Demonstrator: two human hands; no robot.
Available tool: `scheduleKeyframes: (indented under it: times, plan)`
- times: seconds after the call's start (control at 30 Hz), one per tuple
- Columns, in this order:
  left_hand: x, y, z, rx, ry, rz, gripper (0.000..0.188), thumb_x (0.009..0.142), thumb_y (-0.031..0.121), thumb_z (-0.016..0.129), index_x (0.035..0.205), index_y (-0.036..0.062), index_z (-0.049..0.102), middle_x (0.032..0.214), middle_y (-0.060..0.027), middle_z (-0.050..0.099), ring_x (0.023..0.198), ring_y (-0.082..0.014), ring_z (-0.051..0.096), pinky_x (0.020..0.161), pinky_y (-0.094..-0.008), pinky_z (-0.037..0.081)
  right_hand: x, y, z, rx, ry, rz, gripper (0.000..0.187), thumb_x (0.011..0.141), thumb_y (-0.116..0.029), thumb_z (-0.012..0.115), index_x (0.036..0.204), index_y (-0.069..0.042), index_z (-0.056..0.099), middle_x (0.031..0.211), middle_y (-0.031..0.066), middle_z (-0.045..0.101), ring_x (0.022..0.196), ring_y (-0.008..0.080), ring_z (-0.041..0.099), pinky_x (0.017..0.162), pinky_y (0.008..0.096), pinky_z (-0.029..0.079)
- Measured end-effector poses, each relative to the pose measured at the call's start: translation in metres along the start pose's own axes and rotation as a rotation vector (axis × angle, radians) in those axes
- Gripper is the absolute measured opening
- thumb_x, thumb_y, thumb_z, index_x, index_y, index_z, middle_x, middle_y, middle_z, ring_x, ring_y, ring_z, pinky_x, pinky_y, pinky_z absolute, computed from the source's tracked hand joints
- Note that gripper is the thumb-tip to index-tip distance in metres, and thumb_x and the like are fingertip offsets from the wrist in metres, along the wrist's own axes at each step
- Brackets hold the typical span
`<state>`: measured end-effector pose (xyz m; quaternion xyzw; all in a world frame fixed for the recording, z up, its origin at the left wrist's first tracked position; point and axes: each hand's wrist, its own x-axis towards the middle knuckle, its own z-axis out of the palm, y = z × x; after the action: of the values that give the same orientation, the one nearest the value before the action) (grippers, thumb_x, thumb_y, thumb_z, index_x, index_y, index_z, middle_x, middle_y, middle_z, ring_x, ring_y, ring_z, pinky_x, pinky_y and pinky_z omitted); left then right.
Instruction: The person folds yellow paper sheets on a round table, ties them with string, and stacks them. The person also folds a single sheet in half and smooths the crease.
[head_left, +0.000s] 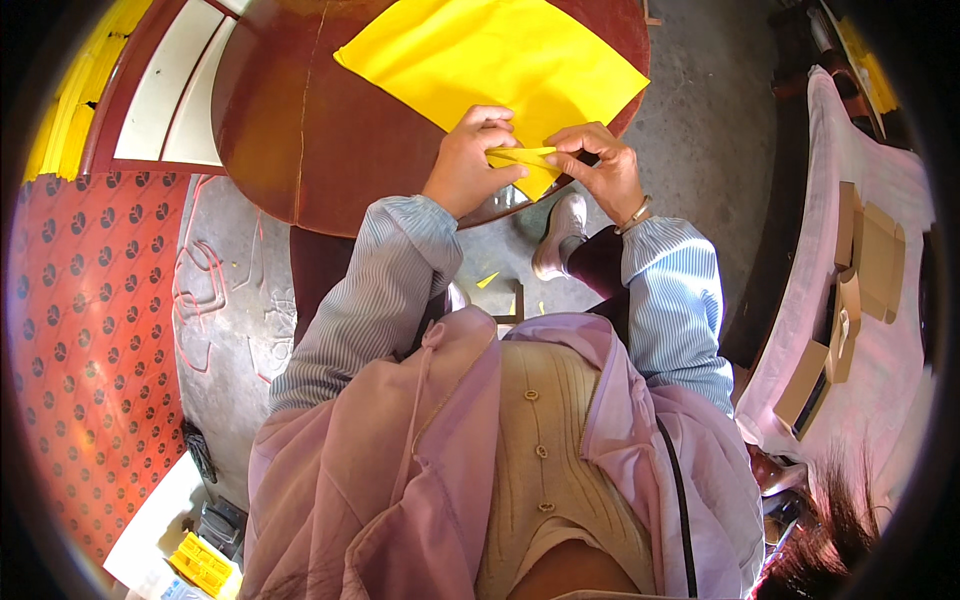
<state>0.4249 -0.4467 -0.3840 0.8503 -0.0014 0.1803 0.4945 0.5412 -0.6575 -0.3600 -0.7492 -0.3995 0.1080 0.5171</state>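
A large yellow sheet, seemingly cloth [490, 60], lies on the round reddish-brown table [260, 110], its near corner reaching over the table's front edge. Along that corner the material is raised into a narrow fold. My left hand [470, 165] is closed on the fold's left end, with the thumb in front and the fingers curled behind. At the right end, my right hand [605, 170] pinches the same fold between thumb and fingers. A bracelet circles my right wrist.
Small yellow scraps [487, 280] lie on the grey floor below the table. Loose cords [205, 270] sit at left beside a red patterned sheet [95, 330]. On the right, open cardboard boxes [880, 260] rest on a pale pink cover [800, 300]. A yellow plastic thing [205, 565] is at lower left.
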Motion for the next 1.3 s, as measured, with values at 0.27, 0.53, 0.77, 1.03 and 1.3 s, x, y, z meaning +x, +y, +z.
scheduleKeyframes:
  times: [0.27, 0.53, 0.77, 1.03, 1.3]
  plan:
    - [-0.002, 0.011, 0.006, -0.010, 0.033, -0.054, 0.023, 0.074, 0.010, 0.087, 0.094, 0.0047, 0.077, 0.129, -0.0142, 0.063, 0.111, -0.0285, 0.067, 0.094, -0.0367, 0.055, 0.032, 0.007, -0.014, 0.154, 0.078, 0.007, 0.011, 0.095, -0.012, 0.078, 0.101, -0.004, 0.076, 0.102, 0.0076, 0.076, 0.095, 0.0180, 0.071, 0.089, 0.0312, 0.056]
    - [-0.005, 0.019, 0.008, -0.094, 0.053, -0.088, 0.028, 0.070, -0.002, 0.078, 0.097, 0.0076, 0.079, 0.132, -0.0153, 0.060, 0.117, -0.0305, 0.064, 0.098, -0.0377, 0.054, 0.238, 0.117, -0.053, -0.801, 0.385, -0.151, 0.032, 0.102, -0.031, 0.067, 0.129, -0.014, 0.072, 0.123, 0.0142, 0.073, 0.111, 0.0305, 0.071, 0.098, 0.0364, 0.058]
    - [-0.006, 0.019, 0.008, -0.038, 0.029, -0.077, 0.030, 0.074, -0.001, 0.074, 0.101, 0.0084, 0.079, 0.135, -0.0126, 0.058, 0.118, -0.0285, 0.064, 0.094, -0.0384, 0.059, 0.296, 0.149, -0.072, -1.296, 0.031, 0.271, 0.051, 0.103, -0.046, 0.057, 0.142, -0.013, 0.061, 0.151, 0.0042, 0.057, 0.145, 0.0322, 0.040, 0.117, 0.0582, 0.035]
    - [-0.003, 0.017, 0.011, -0.065, 0.134, -0.061, 0.020, 0.080, 0.008, 0.084, 0.096, -0.0004, 0.076, 0.126, -0.0158, 0.067, 0.108, -0.0275, 0.070, 0.090, -0.0345, 0.058, 0.103, 0.041, -0.067, 0.006, 0.034, 0.100, 0.012, 0.099, -0.020, 0.073, 0.104, -0.009, 0.075, 0.100, 0.0065, 0.076, 0.096, 0.0171, 0.073, 0.087, 0.0328, 0.058]
    - [0.001, 0.010, 0.009, -0.057, 0.108, -0.096, 0.018, 0.083, 0.013, 0.080, 0.091, -0.0026, 0.074, 0.126, -0.0170, 0.066, 0.109, -0.0305, 0.070, 0.093, -0.0381, 0.057, -0.028, -0.028, 0.002, -0.293, -0.113, -0.281, 0.033, 0.077, -0.001, 0.084, 0.107, -0.006, 0.074, 0.108, 0.0067, 0.070, 0.101, 0.0272, 0.066, 0.088, 0.0361, 0.055]
